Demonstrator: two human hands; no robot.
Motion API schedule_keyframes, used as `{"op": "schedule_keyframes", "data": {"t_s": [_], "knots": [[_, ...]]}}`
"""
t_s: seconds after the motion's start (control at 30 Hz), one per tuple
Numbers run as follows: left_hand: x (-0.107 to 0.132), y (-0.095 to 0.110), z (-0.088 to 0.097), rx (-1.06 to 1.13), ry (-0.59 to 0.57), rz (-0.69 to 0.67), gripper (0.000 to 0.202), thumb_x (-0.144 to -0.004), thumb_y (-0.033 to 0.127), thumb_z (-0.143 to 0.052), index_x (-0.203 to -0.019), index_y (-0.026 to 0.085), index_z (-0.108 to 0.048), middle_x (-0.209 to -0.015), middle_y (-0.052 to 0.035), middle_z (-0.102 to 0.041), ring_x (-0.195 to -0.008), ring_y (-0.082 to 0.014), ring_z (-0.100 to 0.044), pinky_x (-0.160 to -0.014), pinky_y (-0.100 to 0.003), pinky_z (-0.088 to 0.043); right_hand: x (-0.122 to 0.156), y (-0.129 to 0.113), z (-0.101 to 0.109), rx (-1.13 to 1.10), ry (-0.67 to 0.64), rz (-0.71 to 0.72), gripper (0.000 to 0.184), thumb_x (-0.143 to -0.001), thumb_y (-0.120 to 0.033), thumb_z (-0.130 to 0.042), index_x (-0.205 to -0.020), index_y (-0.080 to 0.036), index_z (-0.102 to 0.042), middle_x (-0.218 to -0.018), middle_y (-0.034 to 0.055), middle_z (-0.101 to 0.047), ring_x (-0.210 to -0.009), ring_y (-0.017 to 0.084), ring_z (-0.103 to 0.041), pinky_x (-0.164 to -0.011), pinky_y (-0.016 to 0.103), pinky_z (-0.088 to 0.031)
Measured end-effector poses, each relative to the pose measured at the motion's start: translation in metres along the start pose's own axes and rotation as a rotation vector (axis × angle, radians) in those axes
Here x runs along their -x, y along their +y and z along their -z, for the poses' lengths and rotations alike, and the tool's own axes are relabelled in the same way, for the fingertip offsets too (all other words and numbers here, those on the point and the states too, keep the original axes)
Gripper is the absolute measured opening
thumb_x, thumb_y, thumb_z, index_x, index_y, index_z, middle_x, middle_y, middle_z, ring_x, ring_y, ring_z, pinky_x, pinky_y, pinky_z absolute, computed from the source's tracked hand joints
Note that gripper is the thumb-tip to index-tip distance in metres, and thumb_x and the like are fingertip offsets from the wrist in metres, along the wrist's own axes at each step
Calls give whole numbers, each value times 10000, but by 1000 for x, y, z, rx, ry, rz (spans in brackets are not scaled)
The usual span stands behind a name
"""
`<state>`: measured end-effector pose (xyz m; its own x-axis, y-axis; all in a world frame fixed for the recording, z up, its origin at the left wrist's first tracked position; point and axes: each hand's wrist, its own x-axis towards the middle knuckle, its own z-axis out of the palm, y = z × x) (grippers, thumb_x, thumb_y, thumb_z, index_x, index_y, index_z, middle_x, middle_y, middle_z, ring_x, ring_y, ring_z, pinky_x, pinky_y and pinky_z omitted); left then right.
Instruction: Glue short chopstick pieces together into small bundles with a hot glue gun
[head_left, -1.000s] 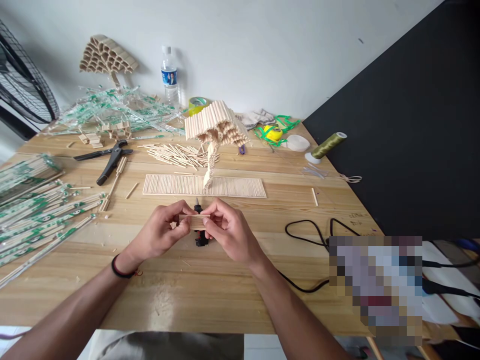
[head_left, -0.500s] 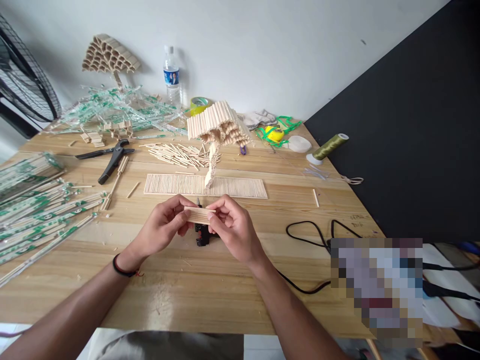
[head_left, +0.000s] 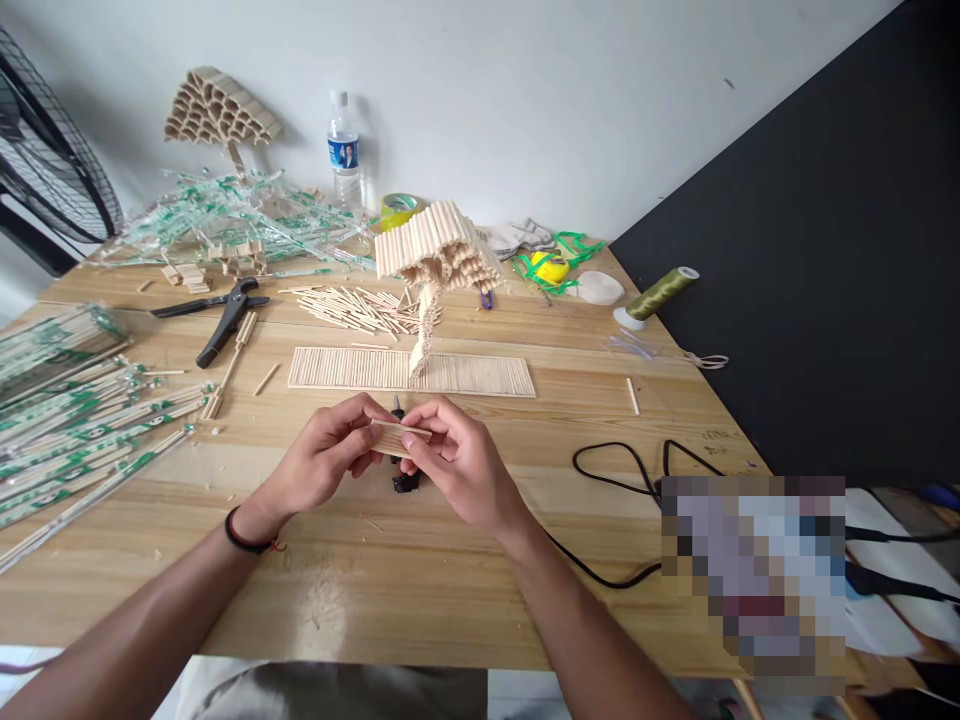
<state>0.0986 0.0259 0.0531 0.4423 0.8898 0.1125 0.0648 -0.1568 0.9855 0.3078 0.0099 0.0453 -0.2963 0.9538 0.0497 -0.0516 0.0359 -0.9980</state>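
Both my hands pinch a small flat panel of glued wooden sticks (head_left: 397, 436) just above the wooden table (head_left: 390, 580). My left hand (head_left: 330, 455) grips its left end. At the right end, my right hand (head_left: 454, 460) has its fingers closed round the panel. A black glue gun (head_left: 403, 480) lies on the table right beneath them, mostly hidden, its black cord (head_left: 600, 480) running off to the right. Beyond the hands lies a long mat of sticks (head_left: 337, 368) with a stick-built tree model (head_left: 435, 255) standing on it.
Wrapped chopsticks (head_left: 67, 420) pile at the left; black pliers (head_left: 225, 315) and loose cut sticks (head_left: 349, 305) lie farther back. A water bottle (head_left: 343, 150), tape roll (head_left: 397, 207), second stick tree (head_left: 217, 110), green thread spool (head_left: 660, 290) and a fan (head_left: 45, 170) ring the table.
Both hands raised the stick panel slightly, tilted it, and my right fingers shifted along its right end. Everything else on the table stayed in place.
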Motion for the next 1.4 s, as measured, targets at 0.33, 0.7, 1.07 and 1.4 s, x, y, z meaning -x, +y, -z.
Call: {"op": "schedule_keyframes", "data": {"t_s": [0.33, 0.7, 1.07, 1.4], "knots": [[2, -2, 2, -24, -8, 34, 309, -1085, 382, -569, -997, 130, -724, -680, 9, -604, -533, -92, -475, -507, -207, -401, 0, 0, 1, 77, -11, 16, 90, -993, -302, -664, -997, -228, -612, -784, -21, -692, -658, 137, -673, -648, 286, -551], [4, -3, -3, 101, 36, 63, 259, -1066, 390, -616, -964, 159, -673, -596, 60, -535, -452, -66, -399, -455, -182, -360, 2, 0, -4, 38, 43, 49, 64, -987, -292, -672, -984, -232, -649, -736, -39, -660, -637, 129, -626, -597, 267, -499], [4, 0, -9, 93, 109, 104, 248, -1034, 360, -636, -891, 161, -668, -626, 57, -505, -453, -54, -397, -450, -164, -369, 2, -3, -8, 75, 69, 107, 50, -989, -274, -649, -973, -232, -670, -761, -35, -657, -626, 117, -591, -565, 255, -474], [4, 9, -11, 2, 148, 86, 221, -990, 329, -661, -861, 158, -716, -616, 27, -531, -492, -96, -481, -460, -192, -457, 4, -4, -10, 133, 101, 132, 64, -991, -270, -627, -977, -237, -680, -749, -34, -647, -624, 127, -579, -598, 278, -482]]}}
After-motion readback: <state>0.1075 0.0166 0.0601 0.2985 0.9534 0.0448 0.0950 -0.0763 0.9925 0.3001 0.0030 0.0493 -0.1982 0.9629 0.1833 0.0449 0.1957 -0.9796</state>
